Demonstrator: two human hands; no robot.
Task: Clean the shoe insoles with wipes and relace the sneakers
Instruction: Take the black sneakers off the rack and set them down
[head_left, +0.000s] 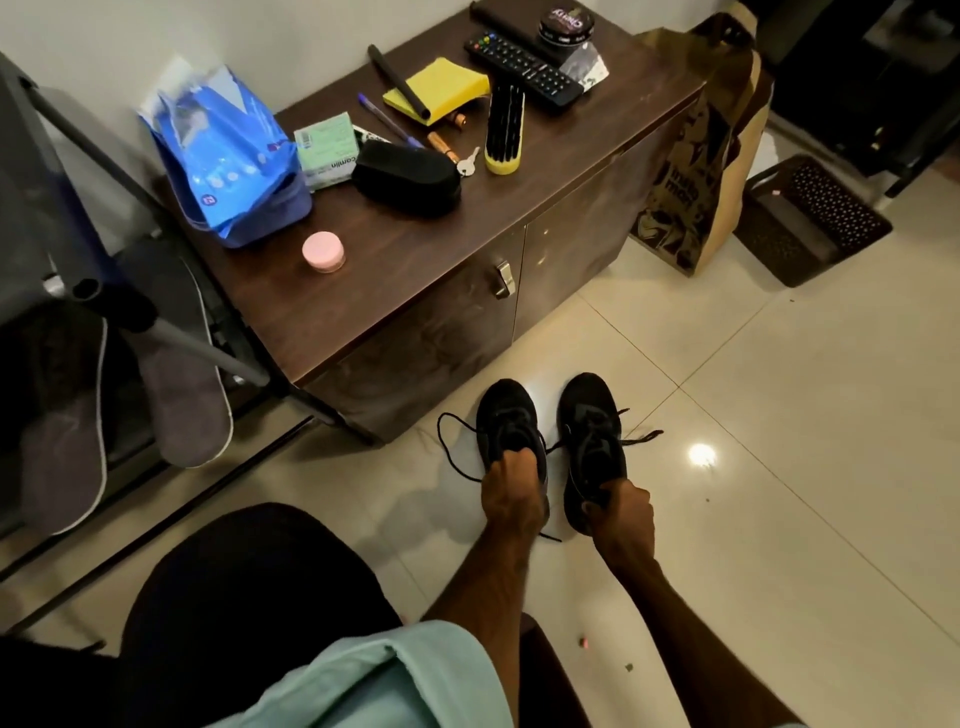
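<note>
Head view, left hand (513, 493) grip holding left sneaker (506, 415), right hand (622, 513) holding right sneaker (592, 421)

Near the upper middle of the frame, the green cardboard box (327, 150) on the cabinet carries the brand "Camlin" along its edge. At the top, the round black polish tin (566, 23) reads "Cherry", seen upside down. On the right, the brown paper bag (691, 171) shows dark lettering, apparently "insta mart". A round badge on the blue wipes pack (223, 150) looks like "2". The box's finer print is too small to read.

a remote (524, 69) and brush (505, 128) lie on the cabinet (363, 291).
</note>
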